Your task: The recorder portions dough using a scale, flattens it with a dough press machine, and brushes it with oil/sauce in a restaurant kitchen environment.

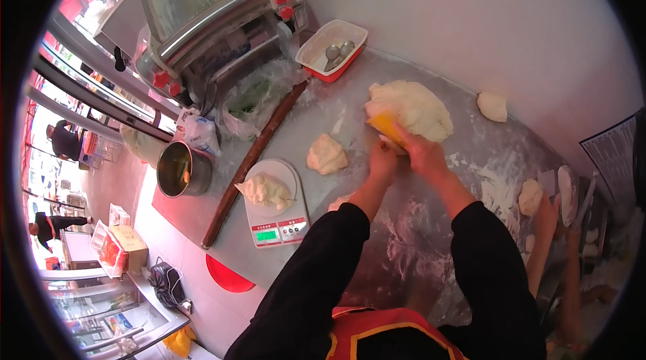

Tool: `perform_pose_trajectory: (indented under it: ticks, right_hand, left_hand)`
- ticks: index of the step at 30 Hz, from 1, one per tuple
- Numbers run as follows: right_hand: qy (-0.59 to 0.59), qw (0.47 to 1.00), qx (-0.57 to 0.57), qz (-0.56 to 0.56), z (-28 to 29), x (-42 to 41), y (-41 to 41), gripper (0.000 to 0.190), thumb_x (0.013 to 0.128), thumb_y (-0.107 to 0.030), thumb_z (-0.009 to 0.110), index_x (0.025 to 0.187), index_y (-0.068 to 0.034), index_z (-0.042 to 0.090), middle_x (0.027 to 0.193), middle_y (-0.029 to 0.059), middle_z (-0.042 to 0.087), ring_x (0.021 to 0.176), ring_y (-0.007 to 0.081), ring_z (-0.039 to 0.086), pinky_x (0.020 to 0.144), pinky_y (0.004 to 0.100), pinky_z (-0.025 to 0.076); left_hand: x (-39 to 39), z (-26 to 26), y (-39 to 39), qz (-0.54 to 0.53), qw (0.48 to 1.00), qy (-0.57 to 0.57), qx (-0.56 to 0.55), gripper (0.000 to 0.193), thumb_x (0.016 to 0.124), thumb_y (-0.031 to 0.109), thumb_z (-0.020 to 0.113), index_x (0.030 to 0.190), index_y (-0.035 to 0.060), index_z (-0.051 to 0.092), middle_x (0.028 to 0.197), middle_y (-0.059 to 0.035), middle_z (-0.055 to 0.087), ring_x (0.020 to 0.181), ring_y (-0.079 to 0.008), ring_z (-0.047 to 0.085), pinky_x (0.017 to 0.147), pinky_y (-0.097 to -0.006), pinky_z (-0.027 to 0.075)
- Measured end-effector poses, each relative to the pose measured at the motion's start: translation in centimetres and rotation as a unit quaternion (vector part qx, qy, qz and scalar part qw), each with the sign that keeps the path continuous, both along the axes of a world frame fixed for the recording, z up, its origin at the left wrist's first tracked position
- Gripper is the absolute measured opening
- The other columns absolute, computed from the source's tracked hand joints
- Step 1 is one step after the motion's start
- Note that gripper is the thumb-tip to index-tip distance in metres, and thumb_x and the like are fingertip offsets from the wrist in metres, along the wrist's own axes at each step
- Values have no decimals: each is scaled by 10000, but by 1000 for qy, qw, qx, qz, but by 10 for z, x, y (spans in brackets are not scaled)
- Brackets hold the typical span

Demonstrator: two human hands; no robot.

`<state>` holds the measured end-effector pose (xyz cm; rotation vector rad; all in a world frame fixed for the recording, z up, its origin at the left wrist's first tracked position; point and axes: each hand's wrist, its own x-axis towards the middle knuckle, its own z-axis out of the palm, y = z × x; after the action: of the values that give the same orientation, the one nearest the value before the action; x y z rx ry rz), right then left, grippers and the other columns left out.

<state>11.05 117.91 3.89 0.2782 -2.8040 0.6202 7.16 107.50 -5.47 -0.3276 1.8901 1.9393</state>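
Observation:
A yellow dough scraper (387,127) is gripped in my right hand (424,154), its blade at the lower left edge of a large dough mass (414,107). Close beside it, my left hand (383,159) has its fingers curled at the dough's near edge; whether it pinches a bit of dough cannot be told. A dough lump (327,154) lies on the metal worktop left of my hands. Further left, a digital kitchen scale (298,203) with a lit green display carries another dough piece (266,192). Part of one more lump (340,201) shows beside my left forearm.
A long wooden rolling pin (252,158) lies left of the scale, near a steel pot (183,169). Behind stand a dough-rolling machine (212,12) and a red-and-white tub (330,52). A small dough piece (492,106) sits by the wall. At right, a co-worker's hands (547,218) handle dough.

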Motion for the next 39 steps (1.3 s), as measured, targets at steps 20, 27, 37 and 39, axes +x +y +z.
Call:
perform_pose_trajectory:
  ticks: [20, 27, 37, 39]
  right_hand:
    - [-59, 799, -584, -134, 75, 157, -88, 683, 820, 3, 520, 1428, 3, 208, 1349, 118, 416, 1192, 179, 450, 982, 295, 372]
    - [-67, 808, -574, -115, 80, 176, -108, 664, 828, 8, 513, 1422, 9, 216, 1343, 124, 421, 1185, 179, 455, 978, 299, 379]
    - [-83, 800, -582, -119, 70, 198, -120, 675, 827, 17, 508, 1427, 5, 201, 1343, 122, 418, 1182, 180, 458, 975, 300, 384]
    - [-91, 789, -592, -136, 68, 201, -119, 678, 823, 26, 504, 1429, 3, 200, 1351, 121, 409, 1188, 183, 452, 980, 298, 377]
  left_hand:
    - [24, 76, -315, -79, 835, 343, -424, 367, 720, 168, 721, 1058, 87, 604, 933, -112, 541, 824, -263, 574, 746, -359, 472]
    - [40, 127, -334, -76, 928, 238, -277, 390, 873, 269, 600, 1143, -11, 566, 1061, -152, 584, 917, -240, 613, 808, -322, 467]
    - [46, 45, -379, 115, 948, 159, -249, 382, 887, 310, 569, 1052, -34, 595, 826, -66, 607, 734, -119, 556, 647, -257, 468]
    - [46, 54, -358, 127, 970, 111, -178, 379, 892, 311, 563, 1042, -36, 596, 835, -59, 607, 737, -121, 557, 659, -260, 470]
